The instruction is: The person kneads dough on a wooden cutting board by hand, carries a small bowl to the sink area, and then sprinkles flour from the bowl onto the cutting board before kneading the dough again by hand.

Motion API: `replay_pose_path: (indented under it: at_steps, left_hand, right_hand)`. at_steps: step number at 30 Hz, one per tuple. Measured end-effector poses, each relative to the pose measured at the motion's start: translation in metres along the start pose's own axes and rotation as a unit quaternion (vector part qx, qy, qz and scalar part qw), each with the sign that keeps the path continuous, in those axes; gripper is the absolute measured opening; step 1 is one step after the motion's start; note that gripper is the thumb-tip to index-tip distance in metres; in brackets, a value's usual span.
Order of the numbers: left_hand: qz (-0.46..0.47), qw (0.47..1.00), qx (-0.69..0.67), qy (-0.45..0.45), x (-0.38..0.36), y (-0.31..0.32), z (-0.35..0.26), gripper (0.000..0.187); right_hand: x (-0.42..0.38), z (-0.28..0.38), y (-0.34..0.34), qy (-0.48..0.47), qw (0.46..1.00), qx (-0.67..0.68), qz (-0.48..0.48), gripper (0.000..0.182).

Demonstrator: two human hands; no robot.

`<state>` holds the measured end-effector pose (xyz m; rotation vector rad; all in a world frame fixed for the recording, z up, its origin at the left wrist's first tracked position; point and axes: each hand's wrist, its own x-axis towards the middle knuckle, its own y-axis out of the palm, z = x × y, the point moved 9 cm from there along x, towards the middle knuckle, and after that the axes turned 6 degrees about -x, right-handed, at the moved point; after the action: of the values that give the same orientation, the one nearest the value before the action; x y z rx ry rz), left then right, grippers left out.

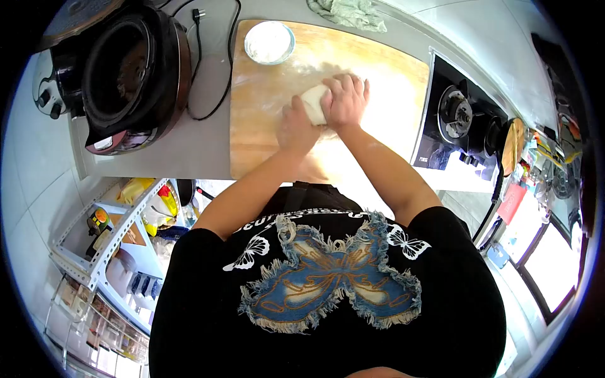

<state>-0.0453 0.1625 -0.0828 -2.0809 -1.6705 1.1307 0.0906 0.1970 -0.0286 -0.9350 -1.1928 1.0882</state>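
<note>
White dough (314,104) — between left grip (297,124) and right grip (345,99) — touching both.

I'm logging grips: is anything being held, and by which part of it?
Pale dough, on the board: the left hand is at its left side, the right hand over its right; whether they grip or only press cannot be told.

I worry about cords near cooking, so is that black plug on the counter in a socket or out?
Out: the black plug lies loose on the counter, its metal prongs showing and touching no socket.
</note>
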Motion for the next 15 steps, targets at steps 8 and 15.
replay_pose_path:
  at_steps: [8, 15]
  left_hand:
    - [0.052, 0.994, 0.032, -0.091, 0.072, -0.037, -0.033, 0.068]
    - [0.112, 0.964, 0.237, 0.042, 0.081, -0.029, -0.083, 0.056]
  right_hand:
    - [0.090, -0.010, 0.039, 0.107, 0.990, -0.032, 0.084, 0.035]
    - [0.094, -0.042, 0.072, 0.263, 0.886, 0.270, 0.271, 0.040]
